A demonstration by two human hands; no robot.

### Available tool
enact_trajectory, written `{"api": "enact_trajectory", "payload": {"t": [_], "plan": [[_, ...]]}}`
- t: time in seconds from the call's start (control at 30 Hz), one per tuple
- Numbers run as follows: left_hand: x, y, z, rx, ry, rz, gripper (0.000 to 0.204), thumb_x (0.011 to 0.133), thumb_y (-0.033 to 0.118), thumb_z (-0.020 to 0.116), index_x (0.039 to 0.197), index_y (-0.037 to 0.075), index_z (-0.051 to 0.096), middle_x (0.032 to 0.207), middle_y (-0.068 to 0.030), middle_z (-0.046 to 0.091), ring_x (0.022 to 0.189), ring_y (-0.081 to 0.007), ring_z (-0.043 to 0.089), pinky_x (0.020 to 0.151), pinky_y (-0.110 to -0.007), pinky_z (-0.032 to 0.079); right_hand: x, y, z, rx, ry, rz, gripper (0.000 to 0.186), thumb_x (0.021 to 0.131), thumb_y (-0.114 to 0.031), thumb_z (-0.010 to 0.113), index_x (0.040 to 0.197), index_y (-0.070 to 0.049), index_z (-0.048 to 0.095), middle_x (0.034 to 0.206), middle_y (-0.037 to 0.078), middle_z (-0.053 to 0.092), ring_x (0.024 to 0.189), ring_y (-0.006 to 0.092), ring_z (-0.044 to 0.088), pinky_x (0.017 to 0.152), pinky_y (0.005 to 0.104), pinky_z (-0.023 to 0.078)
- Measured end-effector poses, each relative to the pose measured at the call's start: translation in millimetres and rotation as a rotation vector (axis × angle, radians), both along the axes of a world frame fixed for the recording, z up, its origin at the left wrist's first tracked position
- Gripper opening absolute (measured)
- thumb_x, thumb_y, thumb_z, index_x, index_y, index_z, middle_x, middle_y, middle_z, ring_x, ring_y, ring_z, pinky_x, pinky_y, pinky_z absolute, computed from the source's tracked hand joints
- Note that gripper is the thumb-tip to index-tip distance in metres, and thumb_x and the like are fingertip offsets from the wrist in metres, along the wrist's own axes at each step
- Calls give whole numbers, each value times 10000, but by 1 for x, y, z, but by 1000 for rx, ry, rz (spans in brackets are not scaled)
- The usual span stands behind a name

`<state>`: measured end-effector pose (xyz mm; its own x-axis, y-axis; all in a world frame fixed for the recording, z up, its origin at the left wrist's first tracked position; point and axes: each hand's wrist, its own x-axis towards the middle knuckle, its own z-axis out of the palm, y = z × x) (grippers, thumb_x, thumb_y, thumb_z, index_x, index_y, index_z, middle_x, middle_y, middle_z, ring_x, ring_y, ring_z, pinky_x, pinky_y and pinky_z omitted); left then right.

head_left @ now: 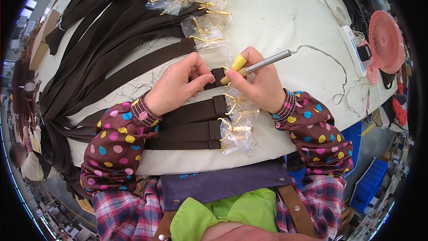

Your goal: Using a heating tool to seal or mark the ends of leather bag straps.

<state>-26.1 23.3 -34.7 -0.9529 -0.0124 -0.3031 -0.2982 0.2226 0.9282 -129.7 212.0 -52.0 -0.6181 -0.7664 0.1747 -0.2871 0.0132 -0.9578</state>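
Over white tabletop: dark-brown webbing strap, stitched end rightward. Left hand: grip pinched closed beside that end, contents unclear. Right hand: grip around corded pen-shaped tool. Strap likely light, limp; hold at stitched fold. Beyond: pink fan.

Polka-dot maroon sleeves; plaid shirt; purple apron.

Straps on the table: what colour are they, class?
The straps are dark brown, best seen in the head view.
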Motion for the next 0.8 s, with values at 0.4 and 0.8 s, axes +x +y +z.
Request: {"api": "enact_trajectory", "payload": {"t": [0.4, 0.8], "plan": [[1, 0, -2, -33, 24, -19, 136, 938, 126, 576, 934, 50, 463, 901, -26, 624, 691, -31, 533, 557, -168, 454, 0, 0, -2, 25, 52, -8, 264, 859, -195, 671, 873, -37, 460, 652, 41, 583, 540, 90, 518, 492, 243, 406], [0, 2, -2, 19, 56, 35, 165, 906, 102, 613, 906, 23, 469, 775, -18, 596, 609, -51, 519, 506, -207, 437, 0, -1, -2, 34, 64, -8, 262, 862, -197, 668, 867, -37, 461, 652, 49, 597, 540, 93, 530, 493, 243, 410]]}}
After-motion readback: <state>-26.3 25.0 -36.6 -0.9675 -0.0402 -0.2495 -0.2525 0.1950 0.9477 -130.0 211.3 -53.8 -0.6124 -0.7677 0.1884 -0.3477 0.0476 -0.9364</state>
